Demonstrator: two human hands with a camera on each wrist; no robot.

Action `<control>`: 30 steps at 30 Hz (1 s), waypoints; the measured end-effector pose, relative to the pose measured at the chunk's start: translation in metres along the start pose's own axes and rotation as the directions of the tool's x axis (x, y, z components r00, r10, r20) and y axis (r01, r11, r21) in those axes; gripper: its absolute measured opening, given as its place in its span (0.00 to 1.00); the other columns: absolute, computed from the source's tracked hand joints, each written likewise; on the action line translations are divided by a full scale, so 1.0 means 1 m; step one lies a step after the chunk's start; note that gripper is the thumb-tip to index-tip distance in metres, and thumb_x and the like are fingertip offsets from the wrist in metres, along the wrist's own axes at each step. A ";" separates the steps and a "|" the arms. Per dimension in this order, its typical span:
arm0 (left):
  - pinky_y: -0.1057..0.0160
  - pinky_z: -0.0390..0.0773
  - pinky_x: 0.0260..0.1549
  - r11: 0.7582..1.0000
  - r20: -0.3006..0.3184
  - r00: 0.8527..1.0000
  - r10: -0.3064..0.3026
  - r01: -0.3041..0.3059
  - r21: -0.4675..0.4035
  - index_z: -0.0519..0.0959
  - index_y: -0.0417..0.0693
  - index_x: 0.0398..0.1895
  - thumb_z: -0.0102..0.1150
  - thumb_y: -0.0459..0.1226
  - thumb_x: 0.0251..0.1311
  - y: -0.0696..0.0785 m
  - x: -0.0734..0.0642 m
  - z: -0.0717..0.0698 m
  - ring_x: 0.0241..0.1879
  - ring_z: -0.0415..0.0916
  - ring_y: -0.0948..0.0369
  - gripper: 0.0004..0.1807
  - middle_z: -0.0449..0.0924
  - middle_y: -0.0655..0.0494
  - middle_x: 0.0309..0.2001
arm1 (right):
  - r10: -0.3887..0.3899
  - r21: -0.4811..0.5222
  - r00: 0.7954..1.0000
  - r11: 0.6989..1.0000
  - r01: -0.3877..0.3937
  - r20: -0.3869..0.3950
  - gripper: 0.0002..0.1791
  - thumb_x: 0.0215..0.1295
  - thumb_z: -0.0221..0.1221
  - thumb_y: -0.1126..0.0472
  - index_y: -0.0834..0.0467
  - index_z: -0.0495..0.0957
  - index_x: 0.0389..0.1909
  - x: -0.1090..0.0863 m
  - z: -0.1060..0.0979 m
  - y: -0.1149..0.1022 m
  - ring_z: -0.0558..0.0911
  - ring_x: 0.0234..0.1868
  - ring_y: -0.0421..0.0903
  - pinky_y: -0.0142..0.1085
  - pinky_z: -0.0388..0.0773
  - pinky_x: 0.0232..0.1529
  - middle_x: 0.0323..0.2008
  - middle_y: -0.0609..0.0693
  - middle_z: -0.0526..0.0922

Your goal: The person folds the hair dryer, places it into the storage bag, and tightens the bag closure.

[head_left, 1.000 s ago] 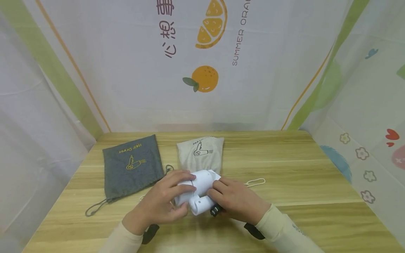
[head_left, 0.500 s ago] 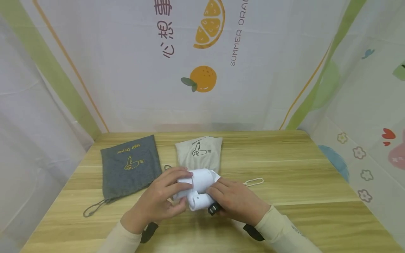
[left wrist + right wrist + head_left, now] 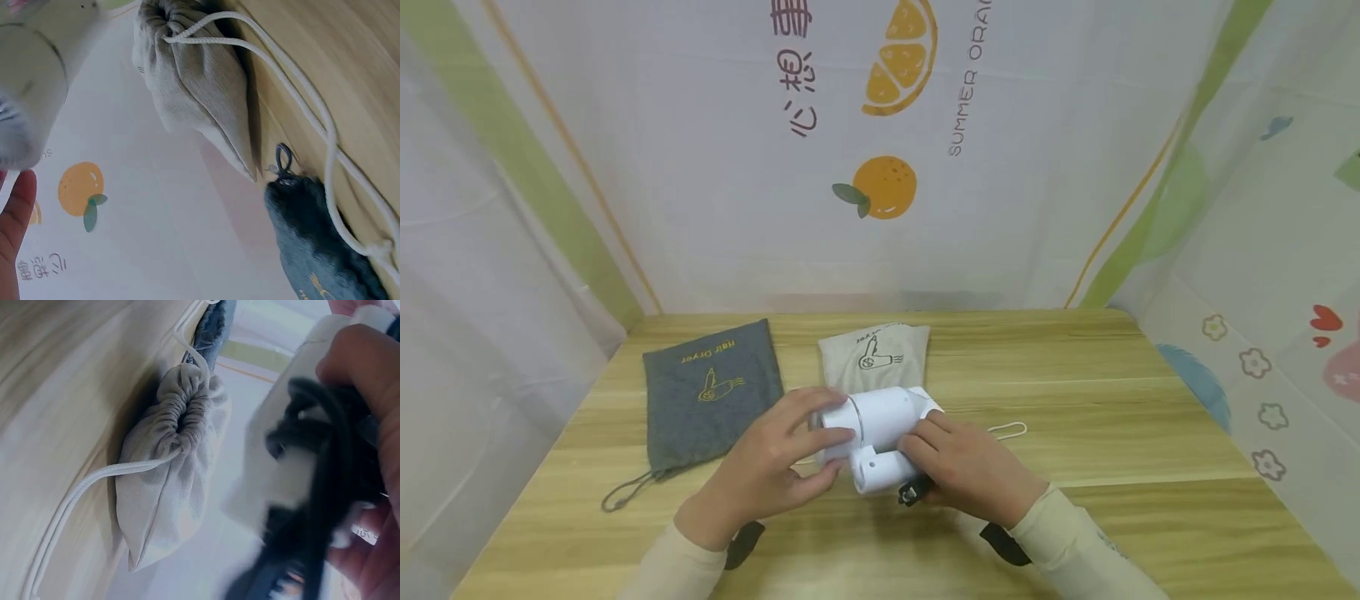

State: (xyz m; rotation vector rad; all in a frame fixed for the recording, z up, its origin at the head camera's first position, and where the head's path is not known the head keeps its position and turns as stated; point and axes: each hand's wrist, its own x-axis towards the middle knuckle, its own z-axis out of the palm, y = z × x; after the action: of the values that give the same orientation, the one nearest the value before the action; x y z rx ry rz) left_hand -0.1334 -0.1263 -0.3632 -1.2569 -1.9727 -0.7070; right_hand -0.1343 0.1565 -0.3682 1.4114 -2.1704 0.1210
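A white folding hair dryer [image 3: 883, 421], its handle folded alongside the barrel, is held above the table between both hands. My right hand [image 3: 976, 471] grips it by the handle and front part, together with the bundled black cord [image 3: 331, 444]. The black plug [image 3: 913, 490] sticks out below that hand. Around the dryer's left end, my left hand [image 3: 763, 462] has its fingers on the barrel and its thumb at the lower edge. In the left wrist view, a fingertip [image 3: 24, 187] meets the dryer's blurred end. The palm sides are mostly hidden.
Behind the dryer lies a light drawstring pouch [image 3: 874, 365] with a hair dryer print and a white cord loop [image 3: 1007, 431]. To the left, a dark grey pouch [image 3: 711, 400] lies flat on the wooden table [image 3: 1075, 400]. Printed curtains [image 3: 1000, 208] stand behind and at the sides.
The dryer has risen and turned slightly, showing more of its left end and a seam ring. My left fingers have slid left, off the barrel's middle toward that end.
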 end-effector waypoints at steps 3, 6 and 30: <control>0.62 0.75 0.54 0.999 -0.030 0.998 -0.047 0.047 -0.005 0.84 0.46 0.43 0.60 0.41 0.61 -0.004 -0.004 -0.008 0.51 0.75 0.49 0.12 0.76 0.41 0.56 | 0.006 -0.019 1.000 1.000 -0.007 -0.020 0.32 0.31 0.79 0.52 0.55 0.72 0.37 -0.002 0.000 0.002 0.72 0.35 0.44 0.34 0.74 0.31 0.36 0.44 0.74; 0.62 0.76 0.47 0.988 -0.005 0.989 -0.150 0.150 0.027 0.84 0.46 0.43 0.56 0.43 0.66 -0.014 -0.015 -0.022 0.51 0.74 0.50 0.12 0.75 0.42 0.57 | 0.013 -0.036 1.000 0.999 -0.014 -0.018 0.31 0.30 0.79 0.56 0.55 0.72 0.36 -0.006 0.001 0.004 0.71 0.35 0.45 0.35 0.73 0.33 0.35 0.45 0.72; 0.39 0.76 0.45 0.668 0.529 0.442 -0.724 0.641 0.378 0.81 0.42 0.41 0.72 0.39 0.48 -0.084 -0.110 -0.099 0.43 0.78 0.42 0.18 0.78 0.47 0.41 | 0.073 -0.113 0.996 0.991 -0.078 -0.046 0.35 0.30 0.82 0.53 0.57 0.74 0.40 -0.017 0.007 0.021 0.74 0.36 0.47 0.38 0.73 0.32 0.37 0.47 0.76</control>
State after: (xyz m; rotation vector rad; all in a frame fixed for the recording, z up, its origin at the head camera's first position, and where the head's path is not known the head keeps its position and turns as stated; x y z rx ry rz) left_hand -0.1522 -0.2924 -0.3946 -0.5695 -3.1497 -0.5092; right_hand -0.1501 0.1778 -0.3778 1.2524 -2.1610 0.0524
